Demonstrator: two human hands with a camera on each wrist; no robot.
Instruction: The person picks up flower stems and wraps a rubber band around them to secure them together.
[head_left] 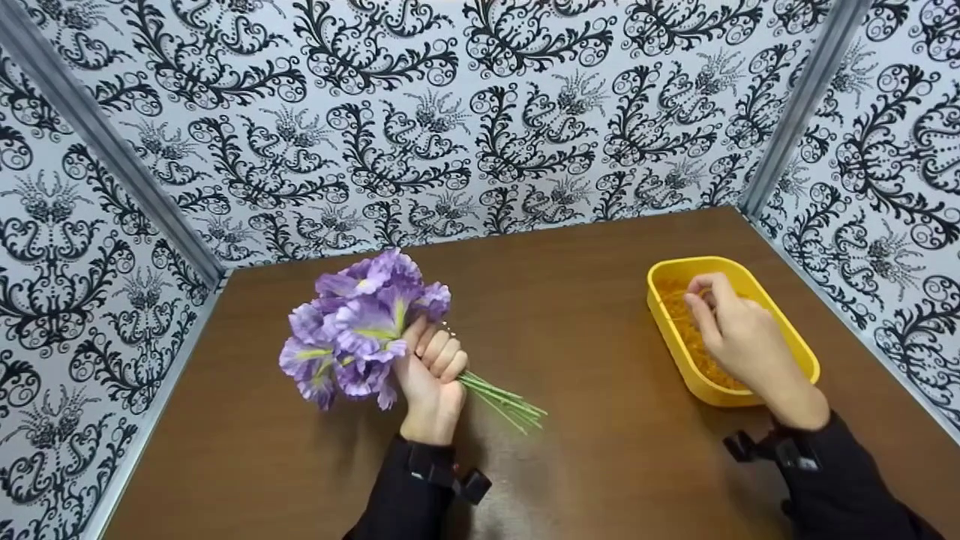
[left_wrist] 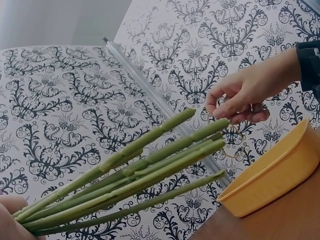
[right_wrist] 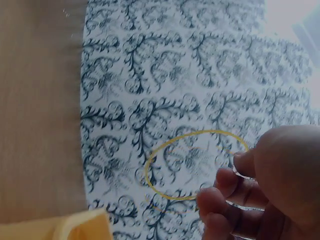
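My left hand [head_left: 433, 367] grips a bunch of purple artificial flowers [head_left: 360, 330] by their green stems [left_wrist: 125, 177]. The blossoms spread to the left of the fist, and the stem ends stick out on its right. Over the yellow tub [head_left: 679, 360], my right hand [head_left: 746, 337] pinches a thin yellow rubber band [right_wrist: 200, 132] between thumb and fingers. That band hangs as an open loop, seen clearly in the right wrist view. Many similar rubber bands [head_left: 686, 330] lie inside the tub, partly hidden by the right hand.
Both hands are above a brown wooden table [head_left: 570, 315]. Panels with black-and-white scroll patterns [head_left: 465, 120] stand at the back and both sides, joined by grey metal posts [head_left: 802, 97]. Black cameras [head_left: 472, 486] are strapped to the wrists.
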